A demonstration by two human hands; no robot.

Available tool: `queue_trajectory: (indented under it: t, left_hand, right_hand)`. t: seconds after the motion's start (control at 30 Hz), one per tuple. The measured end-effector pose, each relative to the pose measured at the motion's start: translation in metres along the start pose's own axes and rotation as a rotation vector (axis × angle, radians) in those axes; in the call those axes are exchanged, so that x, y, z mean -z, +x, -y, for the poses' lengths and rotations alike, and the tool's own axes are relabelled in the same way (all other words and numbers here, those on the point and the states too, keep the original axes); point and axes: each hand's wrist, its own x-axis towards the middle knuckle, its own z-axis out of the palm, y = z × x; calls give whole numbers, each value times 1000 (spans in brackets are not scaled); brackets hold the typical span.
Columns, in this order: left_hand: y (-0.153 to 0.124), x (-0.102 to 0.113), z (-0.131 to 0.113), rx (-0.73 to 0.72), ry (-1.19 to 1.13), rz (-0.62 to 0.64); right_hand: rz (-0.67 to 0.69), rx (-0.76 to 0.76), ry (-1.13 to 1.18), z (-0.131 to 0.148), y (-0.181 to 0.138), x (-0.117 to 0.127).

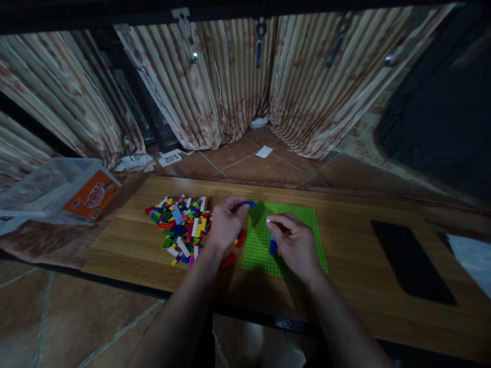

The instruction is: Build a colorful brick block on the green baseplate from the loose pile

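Observation:
Closed in a pinch, my left hand (227, 220) holds a blue brick (248, 203) by the left edge of the green baseplate (261, 255). Over the middle of that plate, my right hand (295, 240) pinches a small white brick (268, 221) between thumb and fingertips. Beneath my right hand, blue bricks (273, 247) sit on the plate, partly covered by the hand. Red bricks (228, 261) lie on the table just left of the plate. Further left spreads a heap of mixed coloured bricks (178, 230).
The wooden table (353, 255) carries a flat black object (412, 263) at right, with white paper (470, 258) beyond it. A clear plastic bin (49, 189) with an orange label stands at the far left. Striped curtains (230, 82) hang behind the table.

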Motion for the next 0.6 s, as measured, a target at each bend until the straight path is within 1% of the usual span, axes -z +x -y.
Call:
queue_trajectory:
  t: [0.07, 0.13, 0.23, 0.33, 0.43, 0.6]
  left_hand:
    - [5, 9, -3, 7, -7, -82]
    - [7, 13, -5, 14, -5, -110]
    - [6, 13, -6, 9, 0, -85]
    - [4, 10, -4, -4, 15, -53]
    - [4, 9, -2, -8, 42, -47]
    - [4, 9, 0, 3, 34, -43]
  right_hand:
    - [69, 28, -33, 3, -4, -5]
    - [151, 66, -86, 6, -8, -13]
    - [267, 126, -155, 10, -15, -27]
    - [349, 163, -205, 12, -21, -39]
    - [388, 187, -247, 14, -25, -49]
    - [382, 218, -262, 13, -25, -57]
